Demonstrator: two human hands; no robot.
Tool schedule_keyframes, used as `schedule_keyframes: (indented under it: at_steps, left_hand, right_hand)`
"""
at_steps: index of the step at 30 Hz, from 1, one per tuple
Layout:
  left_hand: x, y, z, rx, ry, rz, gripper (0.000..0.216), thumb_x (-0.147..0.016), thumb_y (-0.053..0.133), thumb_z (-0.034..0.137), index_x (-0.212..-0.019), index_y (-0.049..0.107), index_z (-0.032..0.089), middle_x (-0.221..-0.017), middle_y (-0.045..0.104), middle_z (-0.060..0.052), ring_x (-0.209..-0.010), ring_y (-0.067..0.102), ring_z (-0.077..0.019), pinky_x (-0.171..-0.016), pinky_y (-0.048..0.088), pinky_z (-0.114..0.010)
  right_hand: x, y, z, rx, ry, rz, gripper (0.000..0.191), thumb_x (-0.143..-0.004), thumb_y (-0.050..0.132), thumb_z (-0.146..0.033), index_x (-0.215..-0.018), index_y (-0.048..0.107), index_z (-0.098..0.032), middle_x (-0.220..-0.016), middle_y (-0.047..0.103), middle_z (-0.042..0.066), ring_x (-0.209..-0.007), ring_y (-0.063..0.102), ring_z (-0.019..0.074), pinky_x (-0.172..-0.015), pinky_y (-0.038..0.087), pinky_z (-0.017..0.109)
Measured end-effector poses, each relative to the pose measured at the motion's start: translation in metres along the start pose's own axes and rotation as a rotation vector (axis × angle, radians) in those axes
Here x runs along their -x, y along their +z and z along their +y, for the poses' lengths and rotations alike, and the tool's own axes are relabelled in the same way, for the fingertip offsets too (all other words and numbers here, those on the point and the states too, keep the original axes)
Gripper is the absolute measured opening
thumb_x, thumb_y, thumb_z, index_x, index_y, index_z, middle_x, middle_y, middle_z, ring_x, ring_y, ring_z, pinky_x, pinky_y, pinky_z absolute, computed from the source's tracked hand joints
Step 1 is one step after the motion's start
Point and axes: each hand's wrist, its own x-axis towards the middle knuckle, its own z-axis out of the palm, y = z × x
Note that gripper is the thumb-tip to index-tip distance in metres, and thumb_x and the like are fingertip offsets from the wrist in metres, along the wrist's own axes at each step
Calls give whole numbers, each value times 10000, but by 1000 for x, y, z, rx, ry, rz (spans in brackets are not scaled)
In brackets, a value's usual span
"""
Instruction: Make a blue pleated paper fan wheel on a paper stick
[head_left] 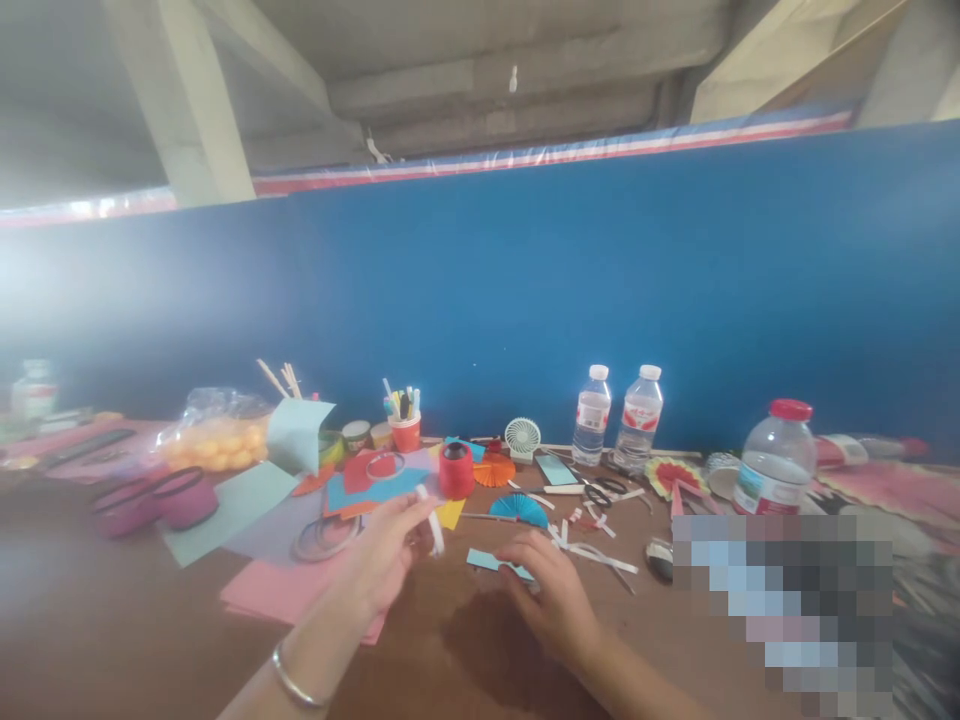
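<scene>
My left hand (384, 548), with a silver bangle on its wrist, is raised over the table with its fingers pinched on a curling white strip (434, 528). Low at the tabletop, my right hand (551, 592) has its fingers closed on a small light blue paper piece (482, 560), partly hidden beneath them. Just beyond the hands lie a pleated blue paper fan (519, 510) and a pleated orange one (493, 469). White strip scraps (600, 552) are scattered right of my right hand. Pink paper sheets (289, 597) lie under my left forearm.
Behind stand a red roll (456, 470), a cup of pens (405, 432), a small white fan (523, 437) and two water bottles (592, 420). Black-handled scissors (598, 494) lie farther back. A red-capped bottle (776, 460) stands right; a bag of yellow balls (214, 440) sits left.
</scene>
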Motion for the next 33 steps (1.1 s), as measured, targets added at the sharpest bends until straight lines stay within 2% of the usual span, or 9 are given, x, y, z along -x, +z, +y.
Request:
schedule_keyframes:
  at_steps: [5,8,12,15,18,23,25,29,33]
  left_hand:
    - [1,37,-14,43,-15,-68,264,-727,602,420,-680,522,173,-590,573,13,-536,535,-113,-520,386,-213]
    - [-1,45,-17,20,3,-42,296,-731,580,461,-691,510,177,-600,562,15,-555,537,-115,-534,390,-215]
    - [5,43,-17,-89,205,-98,352,-804,456,481,-714,562,158,-655,559,-19,-586,523,-130,-551,401,-233]
    - [11,37,-20,-293,359,-119,257,-774,533,408,-879,605,185,-818,609,-53,-731,562,-186,-627,425,-257]
    - [13,29,-25,-534,417,-138,297,-731,604,327,-1012,595,229,-922,629,-69,-817,576,-227,-694,429,-285]
    - [3,18,-38,-676,448,-119,244,-754,570,304,-983,642,260,-856,666,-68,-772,590,-240,-709,415,-305]
    - [-1,15,-42,-698,438,-99,260,-762,559,316,-1005,641,271,-879,666,-69,-801,583,-246,-728,407,-308]
    - [-3,15,-49,-734,466,-63,254,-759,561,318,-992,652,278,-896,665,-70,-850,565,-251,-759,402,-310]
    - [-1,18,-49,-729,497,-60,245,-742,579,298,-971,665,281,-853,668,-62,-806,567,-242,-730,417,-300]
  right_hand:
    - [-16,9,-24,-112,232,28,319,-730,595,-177,-1035,530,-244,-854,646,6,-732,578,163,-667,453,263]
    - [-24,11,-27,-219,323,23,172,-749,570,-199,-918,567,-226,-791,658,2,-670,597,153,-626,460,251]
    - [-33,12,-28,-408,427,95,101,-779,546,-267,-842,582,-196,-763,664,31,-658,622,168,-616,479,264]
    - [-40,17,-28,-564,523,172,131,-740,598,-285,-820,578,-184,-742,662,40,-677,630,191,-613,491,277]
    - [-40,24,-23,-661,569,221,168,-697,646,-297,-790,568,-182,-698,655,29,-665,629,194,-600,493,279]
    - [-33,24,-13,-803,627,206,241,-669,673,-338,-817,560,-185,-663,656,25,-665,637,209,-620,525,326]
    - [-34,19,-10,-734,614,215,248,-688,653,-329,-884,592,-190,-730,669,40,-686,639,211,-646,527,342]
    - [-38,9,-5,-389,410,203,206,-715,625,-319,-885,680,-218,-905,659,69,-831,616,222,-718,502,327]
    - [-40,5,-4,-240,350,168,127,-731,598,-298,-788,677,-216,-796,653,46,-766,603,197,-660,483,284]
